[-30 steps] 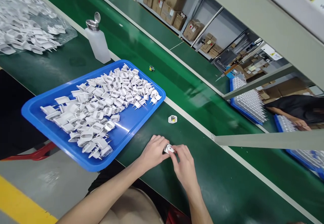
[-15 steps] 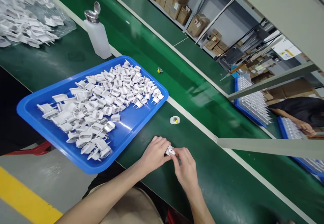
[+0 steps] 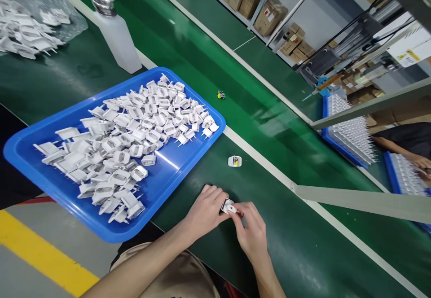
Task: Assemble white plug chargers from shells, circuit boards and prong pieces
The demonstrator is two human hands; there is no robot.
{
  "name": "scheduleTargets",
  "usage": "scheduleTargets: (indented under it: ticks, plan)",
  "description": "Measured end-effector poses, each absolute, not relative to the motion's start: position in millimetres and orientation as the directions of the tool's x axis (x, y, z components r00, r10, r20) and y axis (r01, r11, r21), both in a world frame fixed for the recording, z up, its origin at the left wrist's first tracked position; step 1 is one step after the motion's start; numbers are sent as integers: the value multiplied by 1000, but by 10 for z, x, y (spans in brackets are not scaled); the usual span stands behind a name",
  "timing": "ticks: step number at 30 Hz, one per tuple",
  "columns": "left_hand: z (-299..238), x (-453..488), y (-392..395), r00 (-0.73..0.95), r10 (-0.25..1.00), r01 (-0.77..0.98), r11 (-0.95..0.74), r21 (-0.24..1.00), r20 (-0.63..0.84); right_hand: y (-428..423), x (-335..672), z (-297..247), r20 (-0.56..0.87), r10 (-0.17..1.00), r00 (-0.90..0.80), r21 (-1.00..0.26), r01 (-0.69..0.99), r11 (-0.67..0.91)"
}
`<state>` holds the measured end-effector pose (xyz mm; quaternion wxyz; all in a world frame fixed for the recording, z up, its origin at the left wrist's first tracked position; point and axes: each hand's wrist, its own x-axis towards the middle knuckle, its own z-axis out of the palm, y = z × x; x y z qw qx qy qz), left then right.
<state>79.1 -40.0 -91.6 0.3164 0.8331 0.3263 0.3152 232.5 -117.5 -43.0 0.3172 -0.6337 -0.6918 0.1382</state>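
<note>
My left hand (image 3: 206, 212) is closed around a white plug housing (image 3: 228, 205), whose dark-edged open end shows between the hands. My right hand (image 3: 252, 230) pinches a small white part at that opening, with thumb and index finger touching it; its exact kind is hidden. Just beyond the hands, another white plug housing (image 3: 235, 161) lies on the green bench with a yellow component inside. To the left, a blue tray (image 3: 188, 165) holds a heap of white plug housings (image 3: 134, 125) with metal pins.
A pump bottle (image 3: 117, 37) with its metal lid up stands behind the tray. Plastic bags of white housings (image 3: 30, 28) lie at far left. A small yellow-and-black component (image 3: 221, 95) sits on the green belt. Across it are filled blue trays (image 3: 348, 129) and a co-worker's arm (image 3: 400, 150).
The view has shifted slightly, so the tray and bottle appear farther left. Both hands keep together at the housing, and the white part at its opening is slightly more visible.
</note>
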Motion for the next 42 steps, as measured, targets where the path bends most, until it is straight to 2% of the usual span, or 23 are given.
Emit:
scheduleTargets:
  ticks: [16,22,26,30,35,42]
  plan:
    - [-912,795,-398,601,743,352,-577,737,295,-1131,2275,-378,238,971,-37,-537,828,163]
    - [-914,794,-405,599,746,358,-574,737,291,-1141,2192,-403,257,965,-44,-382,913,143]
    - [-936,789,-396,607,742,357,-573,737,283,-1123,2115,-338,182,982,-50,-231,969,92]
    - [-938,769,-415,635,724,361,-588,724,271,-1131,2024,-296,132,991,-21,-161,986,42]
    - [-833,711,-451,647,714,402,-617,676,268,-1266,2399,-256,172,981,89,-113,991,-71]
    - [-568,1054,103,521,801,536,-575,617,294,-1912,3663,222,203,896,394,-45,918,-394]
